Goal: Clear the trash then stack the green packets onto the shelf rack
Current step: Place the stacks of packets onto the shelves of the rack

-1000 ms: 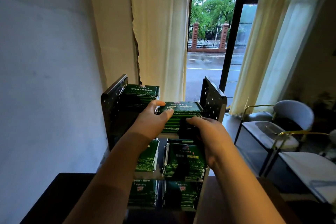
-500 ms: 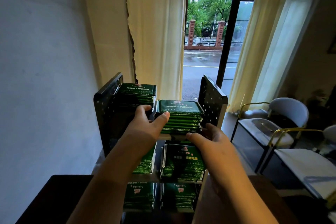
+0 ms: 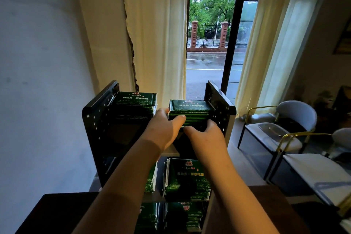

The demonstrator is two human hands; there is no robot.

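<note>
Forearms, both bare, reach forward from the bottom edge over a dark table [image 3: 57, 213] toward a black shelf rack [image 3: 95, 125] with perforated side panels. On the rack's lowest visible shelf, nearest the viewer, lie bottom-shelf packets [image 3: 188, 216], green and partly in shadow. One level up, middle-shelf packets [image 3: 188, 178] lie in two piles side by side, the left pile mostly hidden behind the left forearm. On the top shelf, the left hand [image 3: 163, 131] and right hand [image 3: 206, 137] together clasp a stack of green packets [image 3: 190, 112] sitting on the right half, just beside the right side panel. The left thumb presses the stack's front while its fingers wrap the left side. The right hand cups the lower right corner, fingers out of sight. A second stack [image 3: 135, 100] rests on the left half of that shelf. Beyond the rack, pale curtains [image 3: 157, 34] frame a tall window [image 3: 212, 34] onto a wet street. Grey chairs [image 3: 296, 118] with gold frames stand to the right.
</note>
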